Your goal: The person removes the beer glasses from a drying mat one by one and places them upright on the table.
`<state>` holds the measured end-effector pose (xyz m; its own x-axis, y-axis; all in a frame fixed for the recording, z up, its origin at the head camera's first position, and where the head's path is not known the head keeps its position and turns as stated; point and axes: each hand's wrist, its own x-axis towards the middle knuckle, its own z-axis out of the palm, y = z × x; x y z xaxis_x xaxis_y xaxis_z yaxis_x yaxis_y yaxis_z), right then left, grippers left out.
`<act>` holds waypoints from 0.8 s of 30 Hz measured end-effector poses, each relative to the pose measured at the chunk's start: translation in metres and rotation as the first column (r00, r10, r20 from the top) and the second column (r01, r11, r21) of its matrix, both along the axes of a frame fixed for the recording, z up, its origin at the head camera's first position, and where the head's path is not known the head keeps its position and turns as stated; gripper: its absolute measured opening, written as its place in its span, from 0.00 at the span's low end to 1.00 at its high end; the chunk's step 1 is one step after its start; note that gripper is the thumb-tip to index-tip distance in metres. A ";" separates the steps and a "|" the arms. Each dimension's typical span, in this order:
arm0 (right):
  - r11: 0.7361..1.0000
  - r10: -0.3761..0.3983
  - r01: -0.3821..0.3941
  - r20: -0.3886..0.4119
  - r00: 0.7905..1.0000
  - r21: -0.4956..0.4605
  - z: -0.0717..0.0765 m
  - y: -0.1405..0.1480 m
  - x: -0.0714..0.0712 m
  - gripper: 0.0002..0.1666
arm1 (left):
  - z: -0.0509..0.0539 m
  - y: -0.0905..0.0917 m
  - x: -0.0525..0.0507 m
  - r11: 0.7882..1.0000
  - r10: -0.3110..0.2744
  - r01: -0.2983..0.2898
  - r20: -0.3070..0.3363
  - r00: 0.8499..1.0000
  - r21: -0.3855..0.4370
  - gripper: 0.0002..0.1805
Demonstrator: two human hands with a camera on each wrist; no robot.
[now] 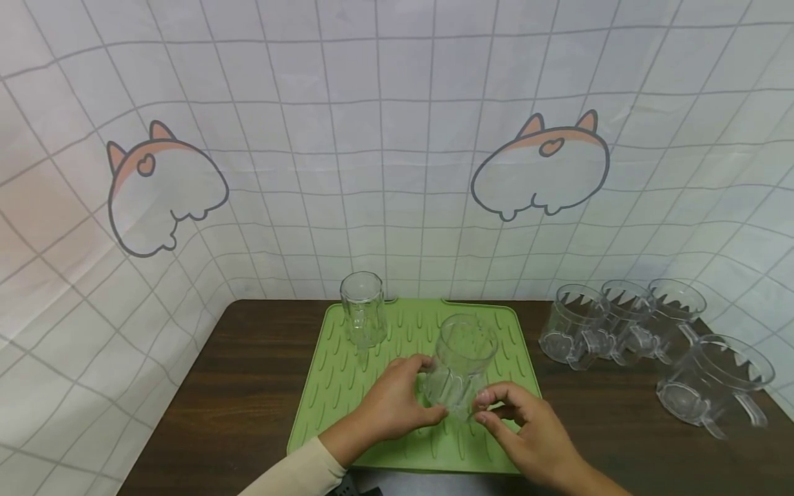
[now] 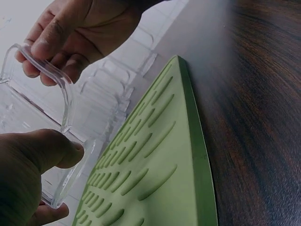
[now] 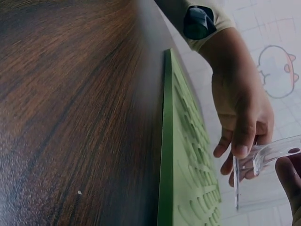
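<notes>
A clear plastic mug [image 1: 464, 344] is held upright a little above the green drying mat [image 1: 316, 406]. My left hand [image 1: 397, 403] grips it low on its left side; in the left wrist view, the left thumb [image 2: 66, 150] presses near the edge of the base. My right hand [image 1: 527, 430] pinches the mug's handle [image 2: 68, 101] between thumb and fingers. On the mat's back left corner stands another clear mug [image 1: 363, 310], upright and apart from both hands.
Several clear mugs stand on the dark wooden table [image 1: 205, 399] to the right, among them a back-row mug [image 1: 571, 324] and a nearer mug [image 1: 713, 379]. A white grid-patterned curtain [image 1: 397, 172] with cartoon animals closes off the back and sides.
</notes>
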<state>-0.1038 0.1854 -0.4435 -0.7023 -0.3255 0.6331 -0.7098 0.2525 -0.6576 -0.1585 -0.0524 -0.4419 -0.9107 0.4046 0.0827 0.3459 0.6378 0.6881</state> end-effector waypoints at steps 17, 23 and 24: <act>0.996 -0.052 0.052 -0.012 0.999 0.073 0.003 0.005 0.004 0.21 | -0.004 0.001 0.002 1.000 -0.022 0.021 -0.052 0.998 -0.018 0.40; 0.991 -0.097 0.100 -0.045 0.994 0.087 0.001 0.015 0.004 0.23 | -0.005 -0.006 0.004 1.000 -0.016 0.014 -0.068 0.998 -0.020 0.39; 0.990 -0.102 0.106 -0.051 0.993 0.089 0.001 0.017 0.004 0.23 | -0.006 -0.008 0.004 1.000 -0.013 0.011 -0.069 0.998 -0.023 0.39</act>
<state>-0.0998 0.2022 -0.4429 -0.7058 -0.3100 0.6370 -0.7058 0.3839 -0.5953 -0.1545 -0.0601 -0.4479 -0.8984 0.4178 0.1355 0.3994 0.6488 0.6477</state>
